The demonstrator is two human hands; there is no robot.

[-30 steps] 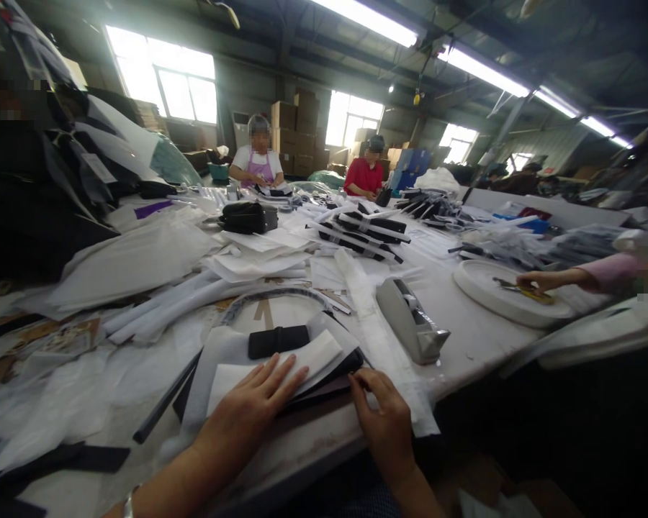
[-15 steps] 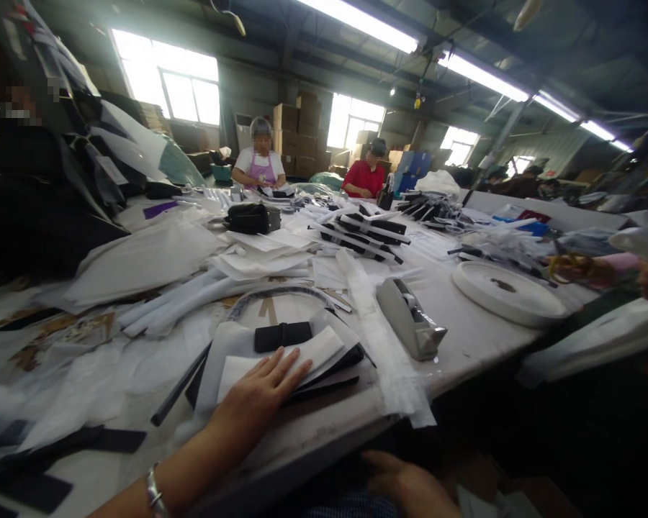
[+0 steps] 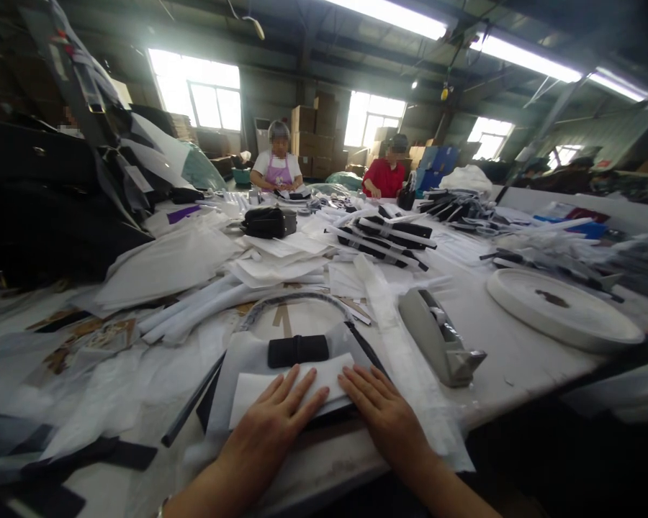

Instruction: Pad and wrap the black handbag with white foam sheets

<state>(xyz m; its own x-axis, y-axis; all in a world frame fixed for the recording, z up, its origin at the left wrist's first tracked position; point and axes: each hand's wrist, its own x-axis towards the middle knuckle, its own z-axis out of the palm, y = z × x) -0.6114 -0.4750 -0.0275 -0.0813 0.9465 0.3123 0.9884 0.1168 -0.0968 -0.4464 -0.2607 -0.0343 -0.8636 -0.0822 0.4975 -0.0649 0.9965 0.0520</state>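
A handbag (image 3: 363,344) lies flat at the table's front edge, largely covered by white sheeting; its wrapped, arched handle (image 3: 302,296) points away from me. Across its front is a folded white sheet (image 3: 248,388), and above that sits a black flap or strap piece (image 3: 298,350). My left hand (image 3: 273,421) rests flat on the sheet's left part with fingers spread. On the sheet's right end lies my right hand (image 3: 381,414), fingers stretched out. Both hands press from above and grip nothing. What lies under the palms is hidden.
Right of the bag stands a grey tape dispenser (image 3: 437,338), beside a long white strip (image 3: 405,374). Farther right is a round white disc (image 3: 564,306). Paper sheets (image 3: 167,255) and black wrapped pieces (image 3: 381,237) cover the table behind. Two people (image 3: 277,169) work across it.
My right hand has come up from below the table edge onto the white sheet. My left hand stays flat on it. The view has shifted, and the hands at far right have left it.
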